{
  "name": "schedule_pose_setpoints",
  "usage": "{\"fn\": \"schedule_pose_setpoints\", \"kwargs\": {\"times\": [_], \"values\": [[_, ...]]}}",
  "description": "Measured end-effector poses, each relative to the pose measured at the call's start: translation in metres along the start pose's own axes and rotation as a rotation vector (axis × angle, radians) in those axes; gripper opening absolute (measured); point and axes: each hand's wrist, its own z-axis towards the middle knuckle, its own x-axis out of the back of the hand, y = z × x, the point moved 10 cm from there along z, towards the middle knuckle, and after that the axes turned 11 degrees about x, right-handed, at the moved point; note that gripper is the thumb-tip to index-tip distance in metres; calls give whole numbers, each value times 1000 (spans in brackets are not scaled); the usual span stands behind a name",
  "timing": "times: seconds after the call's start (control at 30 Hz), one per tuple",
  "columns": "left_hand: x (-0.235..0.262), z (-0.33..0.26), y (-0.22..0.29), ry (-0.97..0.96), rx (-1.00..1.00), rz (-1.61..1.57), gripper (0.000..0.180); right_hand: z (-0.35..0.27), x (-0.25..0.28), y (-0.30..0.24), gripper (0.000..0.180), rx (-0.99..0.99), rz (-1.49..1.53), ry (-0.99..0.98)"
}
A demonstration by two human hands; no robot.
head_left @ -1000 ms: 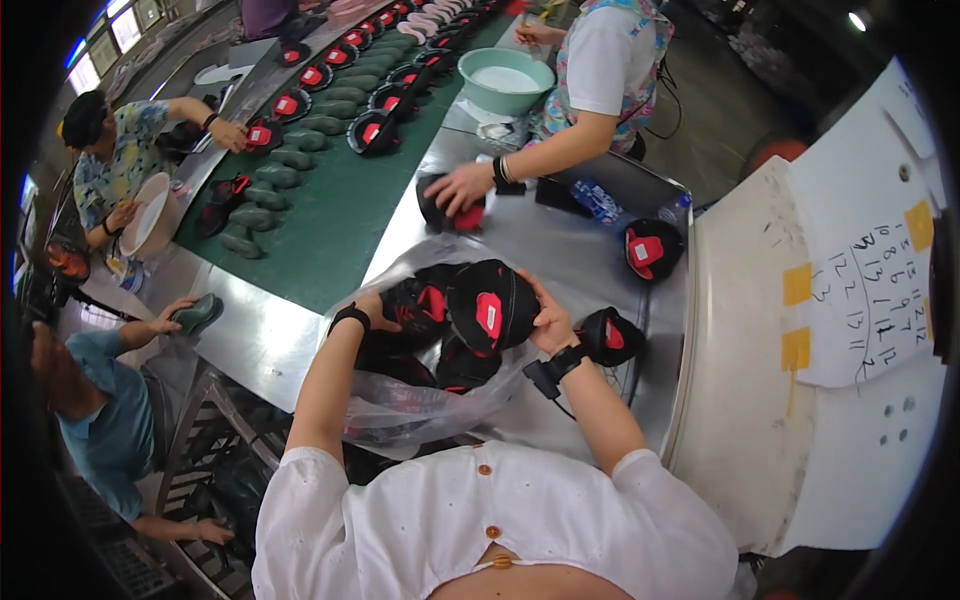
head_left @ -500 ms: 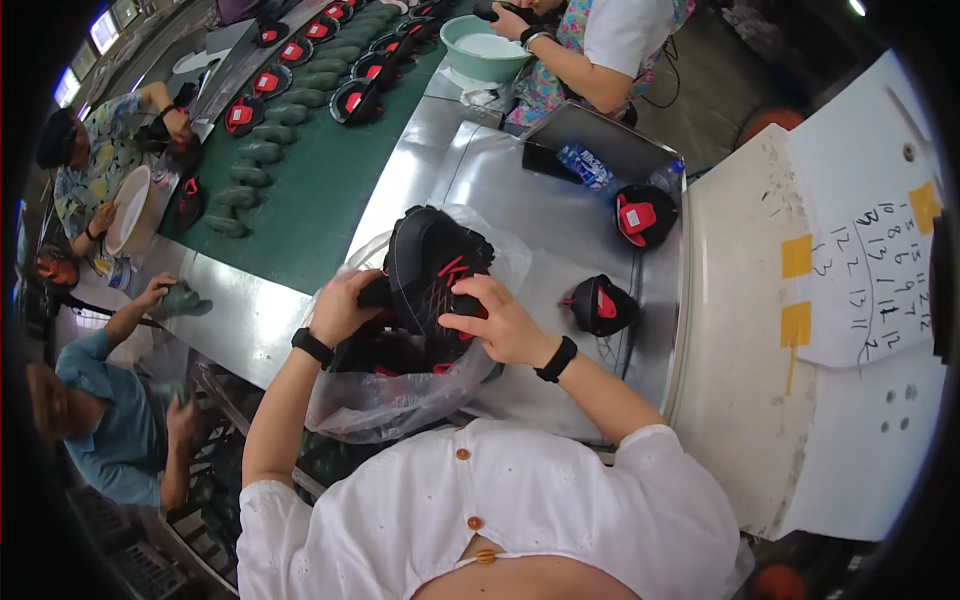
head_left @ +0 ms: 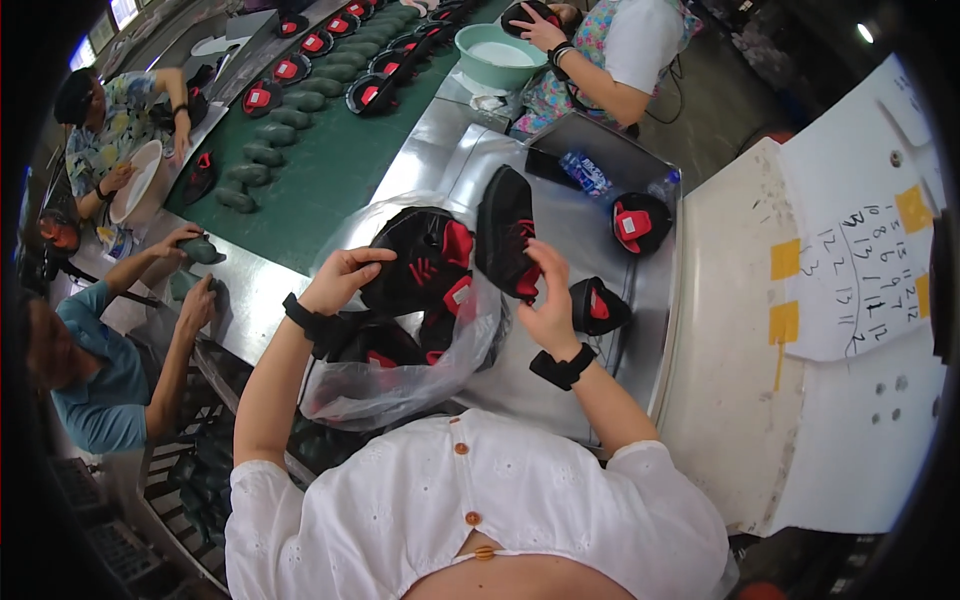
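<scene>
My left hand point(head_left: 343, 284) pinches the edge of a black shoe upper point(head_left: 398, 286) with red lining and red laces, over the mouth of a clear plastic bag point(head_left: 400, 390). My right hand point(head_left: 553, 312) grips a second black upper point(head_left: 503, 215) by its red-lined opening, its toe pointing away from me. The two uppers are side by side, with a narrow gap between them. Inside the bag lie more black uppers point(head_left: 380, 345), partly covered by the plastic. To the right of my right hand, another black-and-red upper point(head_left: 600, 306) rests on the metal table point(head_left: 440, 165).
Another upper point(head_left: 640, 222) and a blue-labelled bottle point(head_left: 586, 172) lie by the table's raised right edge. A green belt point(head_left: 270, 215) carries rows of uppers and dark green shoe lasts point(head_left: 262, 153). Co-workers sit left and at the back, near a green basin point(head_left: 498, 48).
The uppers have come apart: my right hand has carried one to the right and away from me. My left hand keeps the other above the bag. A co-worker at left now has both hands at lasts.
</scene>
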Motion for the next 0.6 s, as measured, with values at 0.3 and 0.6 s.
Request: {"fn": "schedule_pose_setpoints", "kwargs": {"times": [0.3,0.6], "values": [[10,-13,-15,-97,94,-445,45,24,-8,44,52,109,-321,-64],[60,-55,-68,173,210,-403,18,58,-112,72,45,161,-311,-414]]}}
